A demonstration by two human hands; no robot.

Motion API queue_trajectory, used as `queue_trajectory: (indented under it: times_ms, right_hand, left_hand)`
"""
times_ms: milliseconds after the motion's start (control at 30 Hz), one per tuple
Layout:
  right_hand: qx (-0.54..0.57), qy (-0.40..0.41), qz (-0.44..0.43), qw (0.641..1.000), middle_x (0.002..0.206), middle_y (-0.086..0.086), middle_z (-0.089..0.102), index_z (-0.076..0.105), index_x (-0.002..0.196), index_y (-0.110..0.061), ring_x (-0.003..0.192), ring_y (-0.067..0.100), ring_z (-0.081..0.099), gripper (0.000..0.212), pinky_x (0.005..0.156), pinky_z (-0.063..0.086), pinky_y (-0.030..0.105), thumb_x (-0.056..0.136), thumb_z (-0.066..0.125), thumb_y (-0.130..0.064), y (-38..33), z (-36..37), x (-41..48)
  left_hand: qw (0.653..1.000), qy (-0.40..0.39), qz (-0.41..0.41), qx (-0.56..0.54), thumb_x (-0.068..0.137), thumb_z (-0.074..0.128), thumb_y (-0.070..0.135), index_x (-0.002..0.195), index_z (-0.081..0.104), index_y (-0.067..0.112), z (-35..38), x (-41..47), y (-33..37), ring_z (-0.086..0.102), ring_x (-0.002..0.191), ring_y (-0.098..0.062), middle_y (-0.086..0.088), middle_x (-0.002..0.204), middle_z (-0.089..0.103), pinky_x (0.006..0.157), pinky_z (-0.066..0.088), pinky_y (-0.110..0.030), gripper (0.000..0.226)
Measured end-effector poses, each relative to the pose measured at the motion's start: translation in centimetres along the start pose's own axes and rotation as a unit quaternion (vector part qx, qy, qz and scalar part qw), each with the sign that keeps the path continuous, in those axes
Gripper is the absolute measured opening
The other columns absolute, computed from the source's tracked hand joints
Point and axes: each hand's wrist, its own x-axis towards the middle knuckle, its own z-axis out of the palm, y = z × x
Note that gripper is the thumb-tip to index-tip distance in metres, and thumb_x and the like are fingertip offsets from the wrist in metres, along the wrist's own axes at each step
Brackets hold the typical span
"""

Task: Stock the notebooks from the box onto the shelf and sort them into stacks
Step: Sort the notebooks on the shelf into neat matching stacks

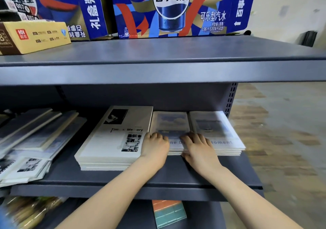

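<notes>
Your right hand (199, 147) grips the middle stack of notebooks (170, 123) at its front right corner, with the fingers bent over the blue top cover and the thumb against the front edge. Your left hand (155, 146) lies on the same stack's front left corner with curled fingers; you cannot tell whether it holds or only presses. The stack sits on the middle shelf (158, 175) at centre frame, just beside the white "Time & Memory" stack (112, 140) on its left and the "Moment" stack (215, 128) on its right. A loose, fanned pile of notebooks (35, 137) lies at the left edge of the frame. On the upper shelf (158, 52) stand Pepsi cartons (171, 8) and a yellow box (35, 36).
</notes>
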Motion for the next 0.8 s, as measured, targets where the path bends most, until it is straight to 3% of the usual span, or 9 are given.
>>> queue_trajectory:
  times_ms: [133, 233, 333, 433, 533, 667, 800]
  right_hand:
    - [-0.037, -0.016, 0.003, 0.999, 0.093, 0.009, 0.068, 0.063, 0.108, -0.02, 0.092, 0.036, 0.062, 0.058, 0.075, 0.05, 0.042, 0.054, 0.081, -0.032, 0.3, 0.2, 0.4]
    - [-0.048, -0.035, -0.013, 0.998, 0.11, 0.009, 0.065, 0.053, 0.125, -0.022, 0.112, 0.035, 0.053, 0.058, 0.09, 0.04, 0.044, 0.071, 0.07, -0.036, 0.5, -0.1, 0.8]
    - [-0.029, -0.038, -0.024, 0.999, 0.125, 0.006, 0.058, 0.045, 0.133, -0.022, 0.125, 0.029, 0.043, 0.061, 0.098, 0.031, 0.042, 0.078, 0.063, -0.04, 0.9, -0.3, 1.0]
    - [-0.018, -0.042, -0.034, 0.998, 0.127, 0.002, 0.057, 0.044, 0.132, -0.021, 0.127, 0.026, 0.04, 0.062, 0.098, 0.032, 0.037, 0.078, 0.063, -0.044, 1.2, -0.6, 1.3]
    - [-0.015, -0.041, -0.045, 0.998, 0.118, 0.004, 0.062, 0.051, 0.127, -0.019, 0.122, 0.027, 0.047, 0.064, 0.095, 0.036, 0.037, 0.073, 0.068, -0.047, 1.5, -0.8, 1.4]
    - [-0.016, -0.026, -0.049, 0.998, 0.088, 0.004, 0.069, 0.065, 0.105, -0.015, 0.095, 0.029, 0.063, 0.065, 0.077, 0.05, 0.038, 0.052, 0.081, -0.049, 1.9, -0.4, 1.5]
    - [-0.019, -0.006, -0.05, 0.999, 0.077, 0.001, 0.069, 0.067, 0.094, -0.016, 0.083, 0.026, 0.065, 0.065, 0.067, 0.052, 0.035, 0.042, 0.083, -0.052, 1.7, -0.4, 1.6]
  left_hand:
    - [1.0, -0.017, 0.006, 0.005, 0.083, 0.061, 0.012, 0.133, 0.038, -0.001, -0.2, 0.5, 0.1, 0.047, 0.122, -0.031, -0.018, 0.133, 0.049, 0.099, 0.033, -0.036, 0.056]
    - [1.0, -0.025, 0.009, 0.004, 0.085, 0.065, 0.03, 0.132, 0.037, -0.002, -0.5, 0.8, 0.1, 0.048, 0.121, -0.031, -0.02, 0.132, 0.05, 0.097, 0.035, -0.035, 0.064]
    - [0.999, -0.026, 0.011, 0.02, 0.084, 0.065, 0.022, 0.13, 0.039, -0.004, -0.4, 1.0, 0.3, 0.051, 0.116, -0.031, -0.021, 0.126, 0.054, 0.093, 0.038, -0.035, 0.059]
    - [0.999, -0.031, 0.024, 0.034, 0.085, 0.062, 0.018, 0.128, 0.041, -0.005, -0.4, 1.1, 0.3, 0.054, 0.11, -0.032, -0.021, 0.121, 0.057, 0.087, 0.042, -0.035, 0.053]
    - [0.998, -0.023, 0.038, 0.038, 0.087, 0.058, 0.019, 0.126, 0.042, -0.005, -0.3, 1.0, 0.0, 0.054, 0.106, -0.032, -0.02, 0.117, 0.058, 0.083, 0.044, -0.035, 0.048]
    - [0.998, -0.015, 0.043, 0.031, 0.089, 0.055, 0.019, 0.126, 0.043, -0.004, 0.0, 0.9, -0.2, 0.053, 0.109, -0.031, -0.02, 0.118, 0.058, 0.084, 0.043, -0.035, 0.046]
    - [0.999, -0.009, 0.042, 0.021, 0.089, 0.055, 0.02, 0.127, 0.041, -0.004, 0.2, 0.9, -0.2, 0.052, 0.111, -0.032, -0.02, 0.12, 0.056, 0.085, 0.043, -0.035, 0.047]
